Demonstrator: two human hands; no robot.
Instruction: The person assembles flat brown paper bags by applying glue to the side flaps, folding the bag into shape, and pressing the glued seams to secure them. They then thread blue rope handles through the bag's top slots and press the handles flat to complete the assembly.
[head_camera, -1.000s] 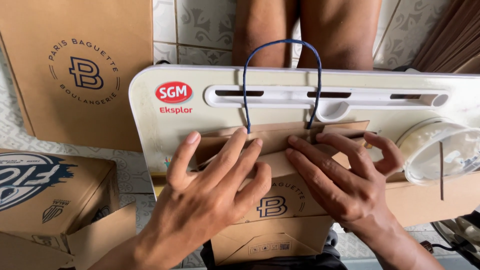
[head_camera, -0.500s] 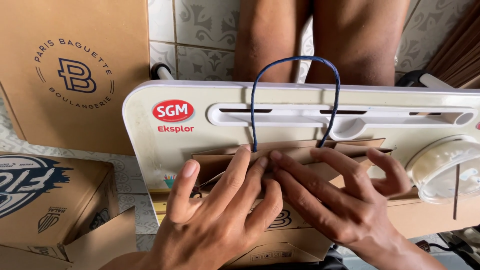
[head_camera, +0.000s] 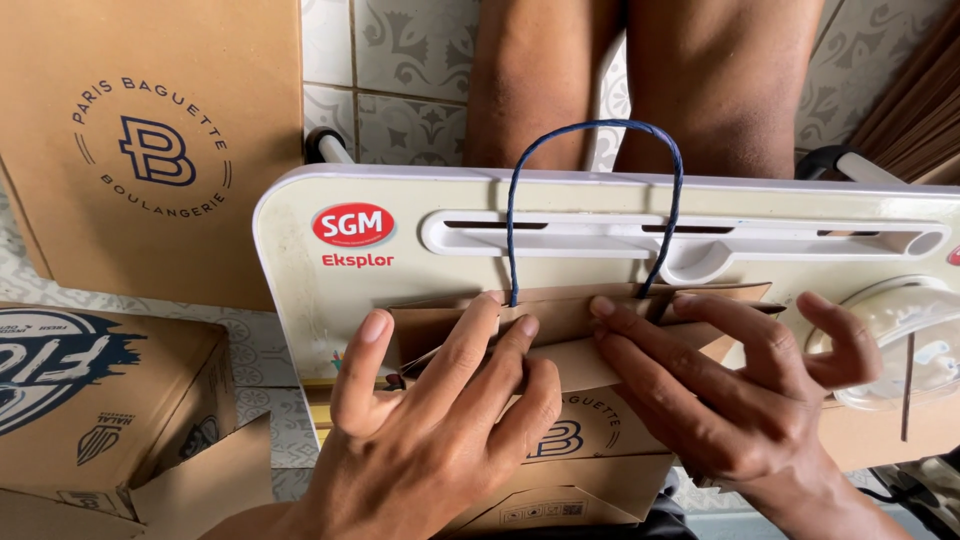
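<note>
Both palms flat, fingers spread, left hand (head_camera: 430, 440) and right hand (head_camera: 740, 400) pressing folded bag top (head_camera: 560, 325), long axis 9-to-3, blue cord handle (head_camera: 595, 180) at 12.

Both hands press flat on a brown paper bag (head_camera: 560, 340) lying on a cream tray (head_camera: 300, 270). The left hand (head_camera: 440, 430) and right hand (head_camera: 740, 400) hold down its folded top, just below the blue handle (head_camera: 600, 128).

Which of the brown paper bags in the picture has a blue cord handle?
The folded bag under both hands on the cream tray. Its blue cord loops up; the large bag standing upper left shows no handle.
</note>
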